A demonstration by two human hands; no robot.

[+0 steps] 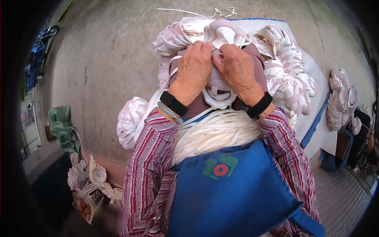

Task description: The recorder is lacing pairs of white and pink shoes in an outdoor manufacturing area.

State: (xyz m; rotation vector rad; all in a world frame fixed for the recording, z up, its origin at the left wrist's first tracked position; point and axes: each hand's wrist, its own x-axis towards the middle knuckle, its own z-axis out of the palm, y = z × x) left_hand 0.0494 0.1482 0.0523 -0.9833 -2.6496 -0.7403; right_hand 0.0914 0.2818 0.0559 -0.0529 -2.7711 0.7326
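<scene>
A pale pink and white shoe upper [225, 33] lies across my lap, its white mesh lining facing up at the far end. Over its middle, my left hand [194, 69] and my right hand [239, 67] meet with curled fingers. A thin white shoelace shows between the fingertips, and both hands pinch at it; the fingers partly hide the eyelets. White lace also hangs down beside my left wrist. Close to my body, a thick bundle of cream-white shoelaces [221, 130] rests on my lap, above the blue apron [233, 189].
Stacked pink and white shoe uppers stand at the far left [175, 37] and to the right [290, 75] on a pale sheet [314, 75]. Another stack [132, 120] is left of my forearm. A loose lace [177, 10] lies on the concrete floor. A person sits at far right.
</scene>
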